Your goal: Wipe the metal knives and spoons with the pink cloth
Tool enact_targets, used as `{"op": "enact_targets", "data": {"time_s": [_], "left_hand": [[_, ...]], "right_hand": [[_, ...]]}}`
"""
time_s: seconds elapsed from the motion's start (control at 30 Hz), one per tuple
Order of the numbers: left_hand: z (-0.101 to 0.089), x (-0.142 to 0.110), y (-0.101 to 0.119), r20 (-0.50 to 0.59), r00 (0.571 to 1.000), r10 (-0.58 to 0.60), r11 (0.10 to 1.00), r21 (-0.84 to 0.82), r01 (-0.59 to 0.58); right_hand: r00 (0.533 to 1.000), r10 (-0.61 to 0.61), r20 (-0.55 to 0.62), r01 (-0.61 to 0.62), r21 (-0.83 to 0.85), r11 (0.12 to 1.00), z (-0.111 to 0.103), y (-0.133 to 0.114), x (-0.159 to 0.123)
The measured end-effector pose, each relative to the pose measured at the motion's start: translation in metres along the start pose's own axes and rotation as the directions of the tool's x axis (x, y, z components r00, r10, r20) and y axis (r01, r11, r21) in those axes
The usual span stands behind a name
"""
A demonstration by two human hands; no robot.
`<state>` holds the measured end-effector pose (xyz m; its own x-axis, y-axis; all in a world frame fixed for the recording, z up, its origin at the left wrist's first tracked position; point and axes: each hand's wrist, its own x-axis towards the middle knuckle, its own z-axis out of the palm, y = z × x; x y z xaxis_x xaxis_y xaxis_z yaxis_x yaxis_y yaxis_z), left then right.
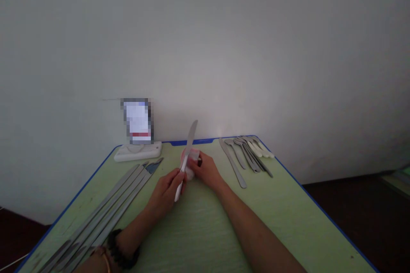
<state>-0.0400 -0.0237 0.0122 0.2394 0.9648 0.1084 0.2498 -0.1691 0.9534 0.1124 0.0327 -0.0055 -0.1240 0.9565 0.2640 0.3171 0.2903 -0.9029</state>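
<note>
Green tabletop (pixel 198 230), knife (pixel 186 157), blurred screen (pixel 138 118)

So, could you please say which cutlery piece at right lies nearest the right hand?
The flat knife at the left end; spoons and white-handled pieces lie farther from the right hand.

The knife (pixel 191 135) was silver, the bundle (pixel 190 174) white and pale pink. The worktop (pixel 198 239) was light green with faint streaks, its rim (pixel 304 190) bright blue. Long metal pieces (pixel 109 217) looked silver-grey, with a blue-grey patch (pixel 152 168) near their tips. The spoons (pixel 235 147) were steel grey, the slim handles (pixel 256 150) creamy white, the bracelet (pixel 115 249) black, the stand (pixel 137 153) white, the wall (pixel 224 51) grey.
</note>
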Motion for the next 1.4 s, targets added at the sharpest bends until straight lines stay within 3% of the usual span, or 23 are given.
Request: {"op": "enact_targets", "data": {"time_s": [0.17, 0.37, 0.43, 0.57, 0.7, 0.87, 1.0, 1.23, 1.4], "left_hand": [[0.0021, 0.0018, 0.0018, -0.036, 0.999, -0.01, 1.0, 0.028, 0.011], [0.0022, 0.0081, -0.0046, -0.054, 0.995, -0.08, 0.992, 0.095, 0.085], [0.0019, 0.0087, -0.0062, -0.039, 0.996, -0.076, 0.984, 0.157, 0.081], [0.0012, 0.0088, -0.0057, 0.0, 0.999, -0.049, 0.956, 0.289, 0.047], [0.0016, 0.0078, -0.0048, 0.028, 1.0, -0.014, 0.93, 0.368, 0.003], [0.0051, 0.005, -0.0055, 0.075, 0.997, 0.02, 0.897, 0.439, -0.051], [0.0075, 0.0031, -0.0054, 0.074, 0.997, 0.025, 0.877, 0.477, -0.057], [0.0072, 0.0024, -0.0031, 0.028, 0.999, 0.034, 0.919, 0.392, -0.042], [0.005, 0.0034, -0.0043, -0.077, 0.993, 0.093, 0.945, 0.321, -0.063]], "right_hand": [[0.993, 0.053, 0.109, -0.074, 0.197, 0.978, 0.0022, -0.0042, -0.0032], [0.992, 0.048, -0.12, -0.024, 0.193, 0.981, 0.0004, 0.0022, 0.0014], [0.996, 0.03, -0.08, -0.01, 0.236, 0.972, -0.0008, 0.0014, 0.0019], [0.994, -0.029, 0.105, 0.001, 0.255, 0.967, -0.0012, -0.003, 0.0003], [0.997, -0.01, 0.073, -0.007, 0.226, 0.974, 0.0033, -0.0018, -0.0004], [0.995, 0.06, 0.077, -0.084, 0.374, 0.924, 0.0051, 0.0011, 0.0024], [0.992, 0.104, 0.068, -0.122, 0.377, 0.918, 0.0012, -0.0007, 0.0035], [0.993, 0.1, 0.061, -0.116, 0.379, 0.918, -0.002, -0.0037, 0.0037], [0.993, 0.115, -0.035, -0.095, 0.364, 0.926, -0.0022, -0.0031, 0.0042]]}}
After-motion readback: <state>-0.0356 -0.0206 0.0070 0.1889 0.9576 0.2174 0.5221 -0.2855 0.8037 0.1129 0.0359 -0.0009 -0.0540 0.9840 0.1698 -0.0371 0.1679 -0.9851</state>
